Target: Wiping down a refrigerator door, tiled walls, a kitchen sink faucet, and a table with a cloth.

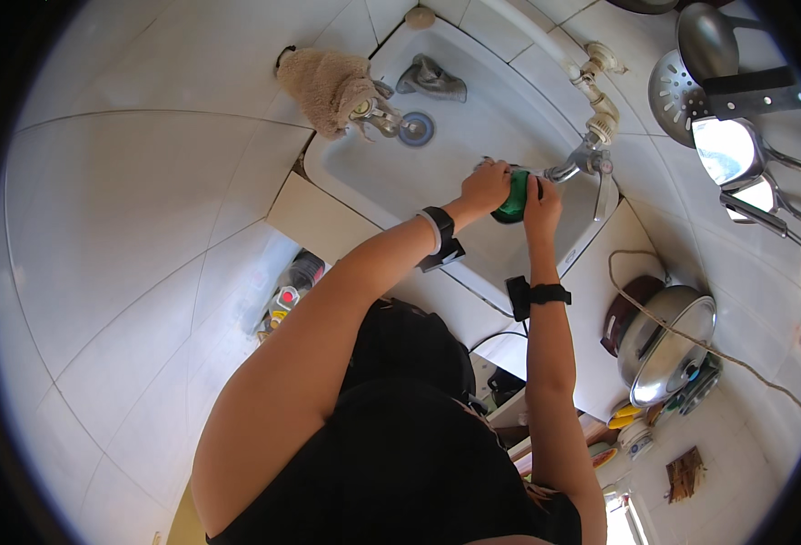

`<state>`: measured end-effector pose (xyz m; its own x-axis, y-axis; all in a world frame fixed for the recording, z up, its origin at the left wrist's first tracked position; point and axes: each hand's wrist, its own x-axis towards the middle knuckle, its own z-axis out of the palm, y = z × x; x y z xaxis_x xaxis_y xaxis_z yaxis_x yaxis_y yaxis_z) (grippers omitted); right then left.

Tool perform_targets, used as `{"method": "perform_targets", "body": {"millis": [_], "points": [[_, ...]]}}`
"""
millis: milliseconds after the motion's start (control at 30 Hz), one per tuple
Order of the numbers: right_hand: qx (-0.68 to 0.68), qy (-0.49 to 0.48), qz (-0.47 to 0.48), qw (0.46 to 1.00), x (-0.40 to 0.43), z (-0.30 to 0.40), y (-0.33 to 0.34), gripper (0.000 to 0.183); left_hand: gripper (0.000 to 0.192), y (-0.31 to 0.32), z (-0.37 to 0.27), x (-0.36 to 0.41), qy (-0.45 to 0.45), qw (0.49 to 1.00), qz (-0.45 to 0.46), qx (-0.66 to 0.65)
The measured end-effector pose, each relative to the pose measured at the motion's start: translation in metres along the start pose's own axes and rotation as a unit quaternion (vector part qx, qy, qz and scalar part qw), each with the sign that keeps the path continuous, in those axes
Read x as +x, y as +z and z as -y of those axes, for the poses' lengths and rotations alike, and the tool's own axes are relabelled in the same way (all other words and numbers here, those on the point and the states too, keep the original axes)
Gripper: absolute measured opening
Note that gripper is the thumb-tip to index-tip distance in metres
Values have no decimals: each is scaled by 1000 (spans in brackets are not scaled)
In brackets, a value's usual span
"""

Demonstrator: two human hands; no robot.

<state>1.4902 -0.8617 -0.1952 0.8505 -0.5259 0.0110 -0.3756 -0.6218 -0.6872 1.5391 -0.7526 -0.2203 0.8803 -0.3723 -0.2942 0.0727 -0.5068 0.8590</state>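
Note:
Over the near right part of a white sink (441, 146), both hands grip a green object with a dark edge (512, 199), whose exact kind I cannot tell. My left hand (488, 185) holds its left side and top. On its right side, the fingers of my right hand (542, 204) are closed around it. The spout of a metal wall faucet (567, 167) reaches towards the hands; whether water runs is not clear. A grey wet cloth (433, 78) lies at the sink's far end, near the drain (416, 129).
A beige towel (325, 85) is draped over a second tap at the left rim. Steel ladles and a skimmer (673, 95) hang on the right wall. A pot lid (673, 344) leans on the right counter, with a cord (697, 337) across it. White tiled walls close in both sides.

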Motion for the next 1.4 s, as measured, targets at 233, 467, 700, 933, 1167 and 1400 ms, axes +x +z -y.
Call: {"method": "perform_targets", "body": {"millis": [233, 467, 700, 933, 1167, 1400], "points": [[37, -34, -69, 996, -6, 15, -21, 25, 43, -7, 42, 12, -131, 985, 97, 62], [281, 155, -35, 946, 3, 40, -34, 27, 32, -2, 93, 19, -162, 952, 178, -191], [463, 214, -15, 860, 7, 39, -45, 24, 29, 3, 71, 9, -441, 716, 229, -490], [545, 299, 71, 780, -5, 27, -71, 17, 16, -4, 19, 12, -383, 796, 282, -374], [465, 262, 54, 844, -23, 3, -69, 21, 18, 17, 22, 32, -257, 668, 271, -644], [234, 189, 129, 945, -12, 15, -67, 27, 23, 3, -35, 34, -218, 772, 257, -538]]}}
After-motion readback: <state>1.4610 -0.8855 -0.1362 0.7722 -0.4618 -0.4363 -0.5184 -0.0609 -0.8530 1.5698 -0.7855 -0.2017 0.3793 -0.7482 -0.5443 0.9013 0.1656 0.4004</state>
